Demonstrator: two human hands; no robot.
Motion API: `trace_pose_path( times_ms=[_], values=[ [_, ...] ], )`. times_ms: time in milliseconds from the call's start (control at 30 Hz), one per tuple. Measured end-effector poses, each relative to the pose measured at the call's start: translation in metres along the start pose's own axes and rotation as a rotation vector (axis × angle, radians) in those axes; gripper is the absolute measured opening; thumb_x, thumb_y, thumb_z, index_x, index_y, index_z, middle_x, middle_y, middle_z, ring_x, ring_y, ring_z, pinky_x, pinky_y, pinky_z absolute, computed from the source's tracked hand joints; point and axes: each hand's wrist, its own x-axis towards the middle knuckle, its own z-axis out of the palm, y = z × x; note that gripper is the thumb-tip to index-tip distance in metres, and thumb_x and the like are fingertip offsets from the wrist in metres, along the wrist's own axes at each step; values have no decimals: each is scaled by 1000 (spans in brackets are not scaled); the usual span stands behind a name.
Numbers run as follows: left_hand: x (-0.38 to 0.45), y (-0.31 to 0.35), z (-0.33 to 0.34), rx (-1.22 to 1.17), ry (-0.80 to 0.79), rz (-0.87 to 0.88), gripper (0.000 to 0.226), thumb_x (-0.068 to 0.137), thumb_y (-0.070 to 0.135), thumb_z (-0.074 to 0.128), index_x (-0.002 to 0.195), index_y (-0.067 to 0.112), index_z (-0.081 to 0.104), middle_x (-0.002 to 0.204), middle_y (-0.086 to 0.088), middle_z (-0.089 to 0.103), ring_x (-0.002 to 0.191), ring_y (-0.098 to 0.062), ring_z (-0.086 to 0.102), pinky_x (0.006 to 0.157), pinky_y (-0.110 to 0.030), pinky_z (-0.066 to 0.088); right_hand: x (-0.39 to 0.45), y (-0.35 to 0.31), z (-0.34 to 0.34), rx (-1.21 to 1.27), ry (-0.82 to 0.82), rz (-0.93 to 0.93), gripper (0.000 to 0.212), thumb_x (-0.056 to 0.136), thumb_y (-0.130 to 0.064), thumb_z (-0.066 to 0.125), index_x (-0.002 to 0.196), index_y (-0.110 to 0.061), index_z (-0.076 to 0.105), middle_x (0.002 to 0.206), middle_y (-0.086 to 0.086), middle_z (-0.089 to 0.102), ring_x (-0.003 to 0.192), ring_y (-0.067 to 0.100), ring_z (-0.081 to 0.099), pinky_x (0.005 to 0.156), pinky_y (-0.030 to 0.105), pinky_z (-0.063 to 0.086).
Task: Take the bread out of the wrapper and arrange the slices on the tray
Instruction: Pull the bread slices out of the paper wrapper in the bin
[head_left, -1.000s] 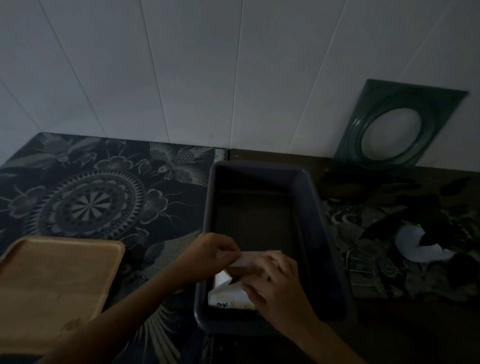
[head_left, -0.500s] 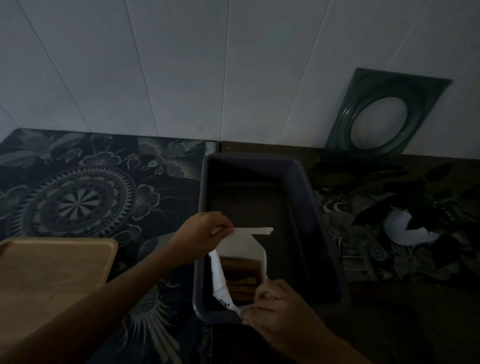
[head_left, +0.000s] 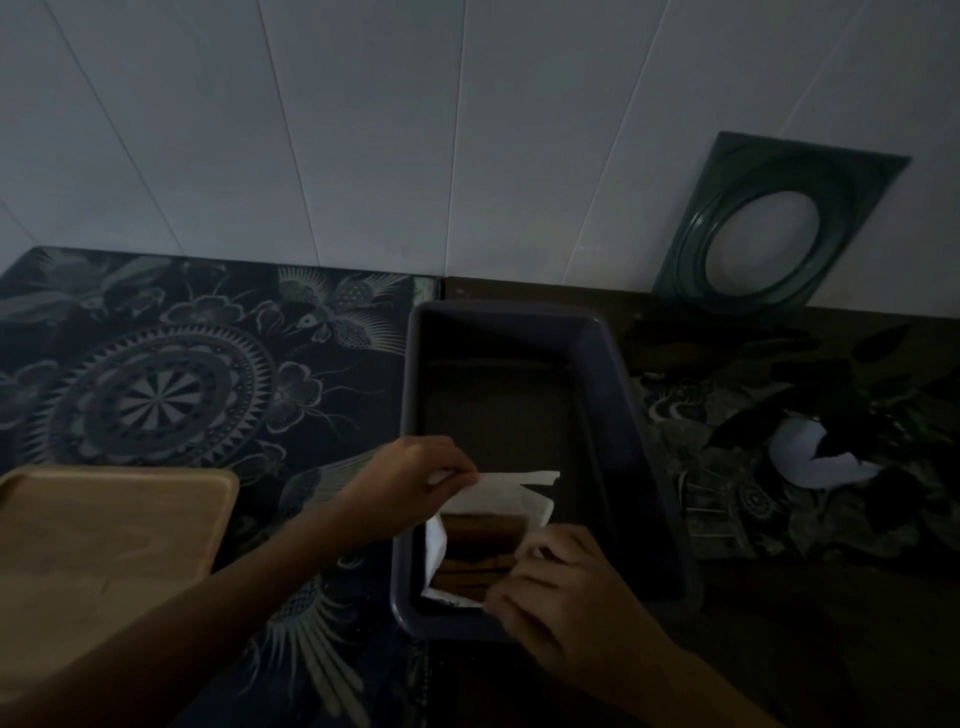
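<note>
Bread is lying in the near end of a dark plastic tub, its brown crusts showing through the mouth of a white paper wrapper. None of it is on the wooden tray, which is sitting bare, well apart to the left on the patterned cloth.

Left hand is pinching the wrapper's upper flap between thumb and fingertips and holding it up and back, toward the far side of the tub. Right hand is reaching in at the wrapper's right edge with its fingers curled against the paper; whether they are gripping the paper or the loaf beneath it, I cannot tell in this dim light.

Step in hand, as I am judging it, is widening the opening enough for the slices to come out clean. Doing it well is mostly a matter of keeping the two pulls opposed and gentle: the flap going up and away, the right side going outward, so the paper is spreading rather than tearing into the bread. Slices look stacked on edge and soft, so squeezing is likely crushing them; fingers are better slipping under or alongside the stack than pinching it from the top. Tub's near wall is crowding the wrapper, so lifting the whole packet slightly clear before drawing slices is probably easier than digging inside it
</note>
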Motion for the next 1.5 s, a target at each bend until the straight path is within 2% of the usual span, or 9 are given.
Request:
trace_pose_path(
  times_ms=[133,233,333,500,667,967,1033,1200,1500],
  values=[
    [-1,3,-1,1,-12,7,17,95,28,63,102,19,76,97,7,72,83,-3,66,74,-24,58,32,2,-15,4,-32,48,32,104,-35,47,109,-24,76,107,-9,74,107,13,58,92,34,48],
    [0,3,-1,-3,-9,6,15,95,27,64,101,21,76,96,8,71,82,-1,65,74,-20,56,59,5,-18,44,-260,109,34,101,-25,52,133,-25,64,135,-3,64,127,16,51,108,36,43],
    [0,4,-2,-13,-2,14,15,95,30,64,99,22,77,94,10,71,80,0,64,71,-19,54,76,-3,-11,-34,-478,171,45,96,-19,60,140,-20,53,142,4,54,130,23,47,107,37,41],
    [-5,5,-4,-45,3,19,19,95,34,60,96,23,76,92,12,70,79,-1,65,71,-25,57,80,-20,16,-182,-725,345,73,94,-48,61,149,-8,34,148,17,44,133,34,45,112,48,39],
    [-10,7,-4,-71,14,16,19,94,33,61,97,22,76,93,11,70,81,-1,66,72,-24,57,81,-20,33,-136,-646,495,75,97,-51,55,154,-10,28,158,14,35,143,30,36,121,43,26],
    [-4,13,-5,-72,23,39,14,94,24,66,98,18,78,92,8,71,79,-1,65,71,-18,54,87,-16,54,-124,-582,581,67,93,-47,63,145,-10,42,146,14,49,131,31,49,112,46,38],
    [-4,13,-5,-68,24,33,15,94,24,66,97,17,78,92,6,71,80,-2,66,71,-21,56,87,-13,60,-145,-601,585,74,93,-44,64,151,-10,34,152,15,42,137,33,44,115,48,34],
    [-2,9,-7,-56,40,31,14,94,23,65,96,18,77,90,7,70,79,-3,65,72,-23,56,85,-8,73,-172,-705,572,93,99,-43,55,161,-7,-5,168,23,1,154,42,8,125,56,12],
    [8,0,-7,-76,80,-16,11,92,20,69,97,16,78,93,6,73,82,-3,69,76,-28,59,83,-3,84,-121,-685,568,95,101,-43,53,159,-6,-13,167,25,-7,154,44,0,123,57,1]
  ],
)
